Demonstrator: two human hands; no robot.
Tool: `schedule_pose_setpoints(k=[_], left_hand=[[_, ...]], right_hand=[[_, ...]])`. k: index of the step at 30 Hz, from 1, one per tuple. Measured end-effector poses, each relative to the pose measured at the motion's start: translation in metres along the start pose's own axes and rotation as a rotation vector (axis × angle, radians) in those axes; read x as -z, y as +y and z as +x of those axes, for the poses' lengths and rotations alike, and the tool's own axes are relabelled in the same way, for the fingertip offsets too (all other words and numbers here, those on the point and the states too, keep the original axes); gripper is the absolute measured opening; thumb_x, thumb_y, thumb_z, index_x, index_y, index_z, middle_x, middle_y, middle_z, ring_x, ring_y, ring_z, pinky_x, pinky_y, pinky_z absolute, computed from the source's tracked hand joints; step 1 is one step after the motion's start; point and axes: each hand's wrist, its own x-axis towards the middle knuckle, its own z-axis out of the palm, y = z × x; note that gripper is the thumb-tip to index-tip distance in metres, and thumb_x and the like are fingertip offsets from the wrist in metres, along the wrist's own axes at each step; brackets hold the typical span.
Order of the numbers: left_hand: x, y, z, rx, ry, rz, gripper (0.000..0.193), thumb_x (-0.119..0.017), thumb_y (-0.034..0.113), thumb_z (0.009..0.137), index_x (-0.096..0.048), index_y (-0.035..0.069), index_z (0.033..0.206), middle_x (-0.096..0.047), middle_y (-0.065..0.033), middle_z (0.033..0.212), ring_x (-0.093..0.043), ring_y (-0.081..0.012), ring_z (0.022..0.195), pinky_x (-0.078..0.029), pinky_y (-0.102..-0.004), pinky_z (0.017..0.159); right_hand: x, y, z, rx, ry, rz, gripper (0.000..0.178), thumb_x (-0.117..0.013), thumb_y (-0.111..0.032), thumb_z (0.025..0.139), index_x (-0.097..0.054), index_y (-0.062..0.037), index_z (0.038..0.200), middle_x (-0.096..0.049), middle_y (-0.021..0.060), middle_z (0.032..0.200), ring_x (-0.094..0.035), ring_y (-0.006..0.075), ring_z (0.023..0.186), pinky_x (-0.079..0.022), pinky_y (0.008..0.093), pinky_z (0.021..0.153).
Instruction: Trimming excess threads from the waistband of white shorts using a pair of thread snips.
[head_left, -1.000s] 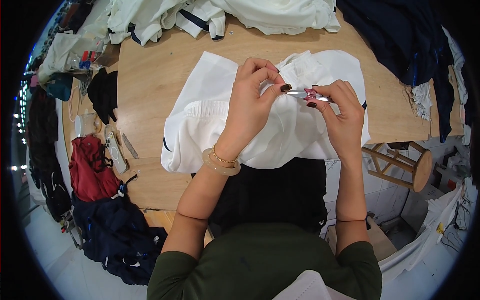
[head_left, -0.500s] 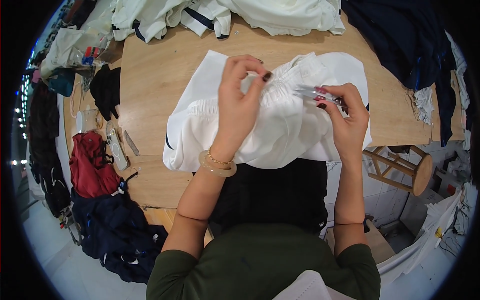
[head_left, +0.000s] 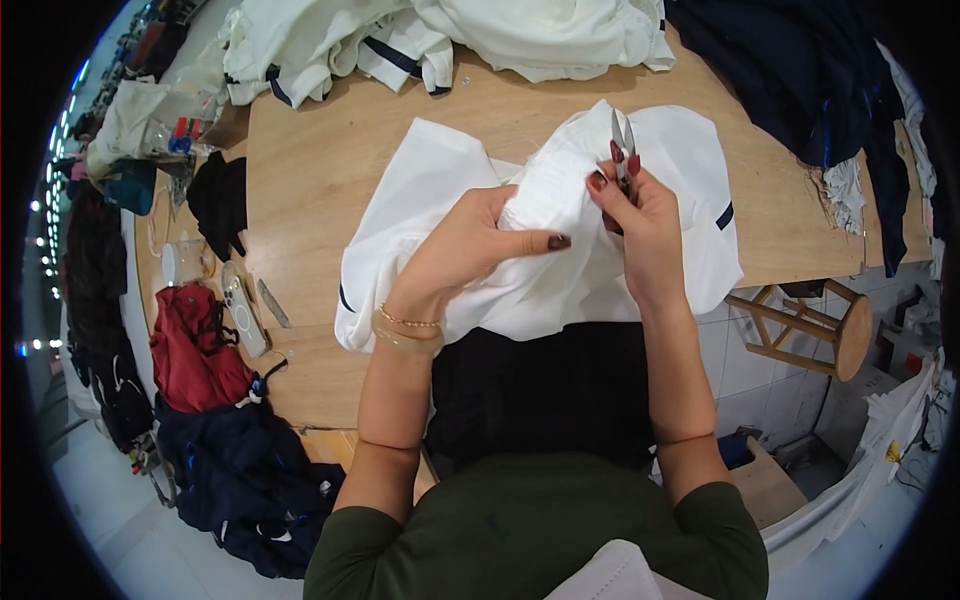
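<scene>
Spread across the table's near edge is a white garment with a gathered elastic waistband and short navy strips. My left hand is closed round a bunched part of its waistband, thumb on top and the other fingers hidden under the cloth. My right hand holds small metal thread snips, blades pointing away from me and a little apart. Its thumb and finger also meet the waistband's right edge. Whether a thread lies between the fingers is too small to tell.
More white garments are heaped at the table's far side, and navy cloth hangs over the right. On the left lie a phone, a red cloth item and dark blue clothing. A wooden stool stands right of the table.
My left hand has come down from above the waistband and grasped it. The waistband is bunched up and turned. My right hand has moved left, and the snips now point away from me.
</scene>
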Motion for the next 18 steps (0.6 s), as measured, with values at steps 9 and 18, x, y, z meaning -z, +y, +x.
schedule_pose_setpoints(k=[9, 18], left_hand=[[-0.025, 0.017, -0.005, -0.25, 0.225, -0.483, 0.026, -0.07, 0.002, 0.081, -0.064, -0.005, 0.106, -0.068, -0.0062, 0.097, -0.062, -0.0079, 0.083, -0.05, -0.0233, 0.074], [-0.03, 0.022, -0.004, -0.276, 0.262, -0.38, 0.025, -0.069, 0.003, 0.081, -0.065, -0.005, 0.105, -0.068, -0.0056, 0.096, -0.062, -0.0078, 0.083, -0.049, -0.0231, 0.073]], right_hand=[[-0.01, -0.025, -0.006, 0.41, -0.059, -0.241, 0.018, -0.058, 0.005, 0.086, -0.063, 0.0023, 0.102, -0.064, 0.0016, 0.091, -0.058, 0.0066, 0.081, -0.046, 0.0182, 0.073], [-0.013, -0.023, -0.006, 0.559, 0.003, -0.178, 0.025, -0.05, 0.017, 0.08, -0.064, 0.002, 0.094, -0.063, 0.0015, 0.084, -0.057, 0.0073, 0.077, -0.046, 0.0205, 0.069]])
